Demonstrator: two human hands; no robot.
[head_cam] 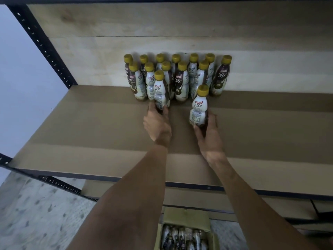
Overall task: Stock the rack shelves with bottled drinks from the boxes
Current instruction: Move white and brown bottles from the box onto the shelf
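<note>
A cluster of small plastic drink bottles with gold screw caps and brown-and-white labels (180, 76) stands upright at the back of the rack's flat brown shelf board (90, 123), in two tight rows against the pale wooden back panel. Just in front of the left part of the cluster, one more gold-capped bottle (161, 92) is upright, its lower body gripped by the left hand (156, 123). A second matching bottle (199, 109) is upright near the cluster's right part, held around its base by the right hand (210, 134). Below the shelf, an open brown cardboard box (187, 219) holds more bottles lying packed together.
</note>
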